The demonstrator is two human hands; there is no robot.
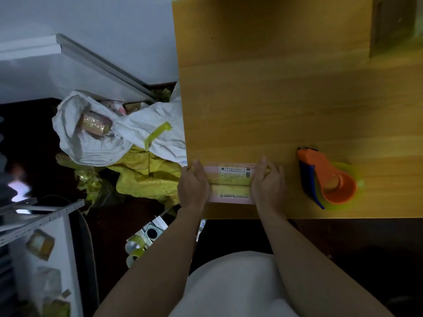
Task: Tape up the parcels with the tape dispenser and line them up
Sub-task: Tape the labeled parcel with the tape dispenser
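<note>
My left hand (193, 186) and right hand (269, 185) gripped the two ends of the pink parcel (230, 183), which lay at the near edge of the wooden table (274, 99), the orange tape dispenser (327, 177) resting just to its right.

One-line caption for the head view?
Both hands, left hand and right hand, grip a pink labelled parcel beside an orange tape dispenser.

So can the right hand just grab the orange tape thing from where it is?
Probably yes. The tape dispenser lies on the table just right of the right hand, with bare wood between them. But that hand and the left hand are holding the parcel, so it must let go first.
</note>
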